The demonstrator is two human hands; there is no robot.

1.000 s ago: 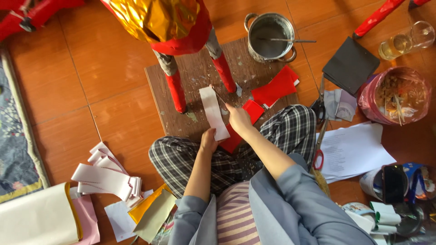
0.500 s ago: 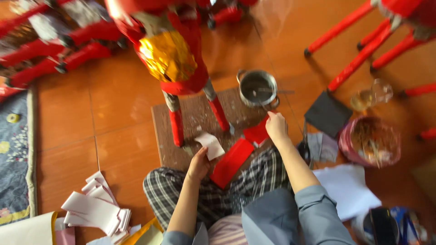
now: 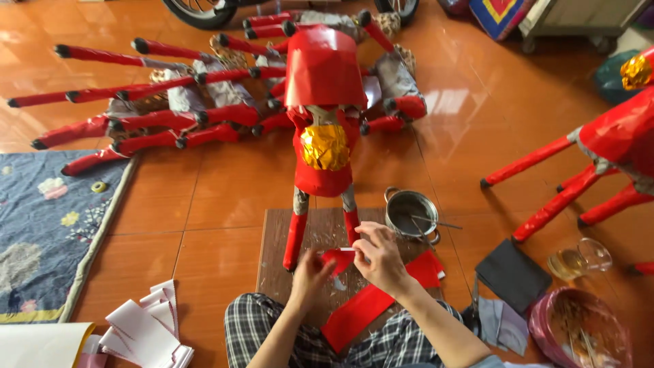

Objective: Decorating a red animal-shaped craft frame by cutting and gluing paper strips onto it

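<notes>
On the far left of the floor a blue flowered mat (image 3: 48, 232) is spread, w/ a stack of white paper strips (image 3: 146, 327) lying near its lower corner. Behind, approx. top centre-left, a heap of red-wrapped animal figures (image 3: 197, 109) is piled on its side, thin legs sticking out leftward. At centre a brown board (image 3: 276, 252) is laid on the orange tiles, and a red paper figure (image 3: 323, 129) is stood upright on it: red body, gold foil patch at the chest, grey upper legs, red lower legs. Just in front, a small red paper piece (image 3: 338, 259) w/ a white underside is held low over the board, beside the figure's right-hand leg. It is pinched from the left by the left hand (image 3: 310, 276), fingers curled shut on its edge; the right hand (image 3: 380, 257) is closed on its top edge, thumb & forefinger pressed together. A longer red paper sheet (image 3: 364, 310) is lying across the checked trousers below. Right of the hands a metal pot (image 3: 411, 211) w/ a stick inside is set at the board's corner. Further right: a dark cloth (image 3: 512, 274), a glass jar (image 3: 579, 259) on its side, a pink basket (image 3: 572, 330), and another red figure (image 3: 606, 150).
</notes>
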